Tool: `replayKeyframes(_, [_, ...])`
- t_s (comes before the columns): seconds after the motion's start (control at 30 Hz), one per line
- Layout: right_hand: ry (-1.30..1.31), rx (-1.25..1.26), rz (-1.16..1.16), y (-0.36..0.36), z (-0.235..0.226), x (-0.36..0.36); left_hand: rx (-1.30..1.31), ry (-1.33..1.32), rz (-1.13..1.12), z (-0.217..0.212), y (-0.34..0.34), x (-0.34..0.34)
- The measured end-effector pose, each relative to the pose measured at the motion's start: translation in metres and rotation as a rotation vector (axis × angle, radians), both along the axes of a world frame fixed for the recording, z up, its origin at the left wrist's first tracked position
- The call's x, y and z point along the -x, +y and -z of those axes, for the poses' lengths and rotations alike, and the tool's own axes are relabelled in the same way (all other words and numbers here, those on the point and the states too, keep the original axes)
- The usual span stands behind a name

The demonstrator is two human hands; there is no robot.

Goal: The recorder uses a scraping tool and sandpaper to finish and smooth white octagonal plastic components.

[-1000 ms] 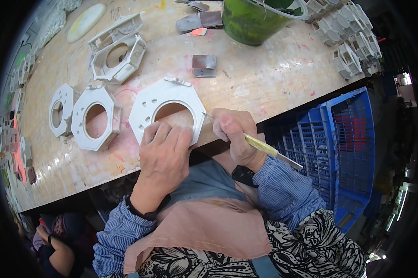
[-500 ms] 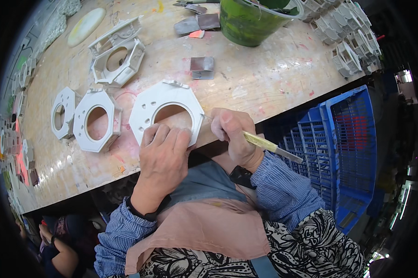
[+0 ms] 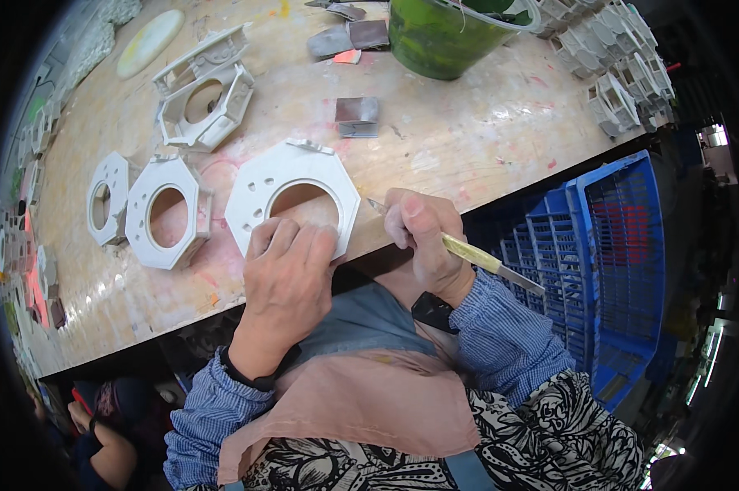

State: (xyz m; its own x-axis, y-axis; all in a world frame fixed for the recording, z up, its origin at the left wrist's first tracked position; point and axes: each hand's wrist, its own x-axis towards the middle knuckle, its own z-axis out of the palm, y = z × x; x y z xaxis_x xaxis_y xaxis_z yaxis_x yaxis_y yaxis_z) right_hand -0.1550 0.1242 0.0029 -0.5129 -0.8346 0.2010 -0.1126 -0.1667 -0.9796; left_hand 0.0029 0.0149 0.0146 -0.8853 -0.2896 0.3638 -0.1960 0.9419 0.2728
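- White and octagonal, the cast plate with a round hole sits at the centre of the frame, at the near edge of the wooden table.
- I see my left hand lying flat on the plate's lower rim, fingers close together, pressing it down.
- My right hand, just right of the plate, pinches a slim yellow-handled tool; its tip points at the plate's right edge.
- Two smaller white octagonal pieces lie at centre left, more castings at upper left.
- A green bucket stands at top centre; a small grey block lies below it.
- A blue crate sits at right, beside the table.
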Motion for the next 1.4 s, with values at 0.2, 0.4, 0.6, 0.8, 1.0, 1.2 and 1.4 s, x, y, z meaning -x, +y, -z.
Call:
replayKeyframes(0.2, [0.019,0.017,-0.069,-0.001,-0.001,0.004,-0.008,0.011,0.008,-0.001,0.0,0.002])
replayKeyframes(0.4, [0.013,0.036,-0.145,0.0,0.003,0.005,-0.014,0.028,0.004,0.0,0.0,0.001])
replayKeyframes(0.6, [-0.051,-0.065,-0.165,0.001,-0.002,0.001,-0.013,0.039,0.012,0.001,-0.001,0.001])
replayKeyframes(0.8, [0.011,-0.005,-0.073,-0.002,0.001,0.004,-0.005,0.019,0.002,-0.001,0.001,0.002])
replayKeyframes(1.0, [-0.036,-0.063,-0.188,0.002,-0.001,0.0,-0.001,0.014,-0.009,-0.002,0.002,0.002])
replayKeyframes(1.2, [-0.009,0.01,-0.143,0.0,-0.001,0.005,0.004,0.024,-0.005,-0.002,0.001,0.002])
replayKeyframes(1.4, [0.001,0.022,-0.102,0.0,0.002,0.003,-0.011,0.043,0.016,-0.003,0.0,0.002])
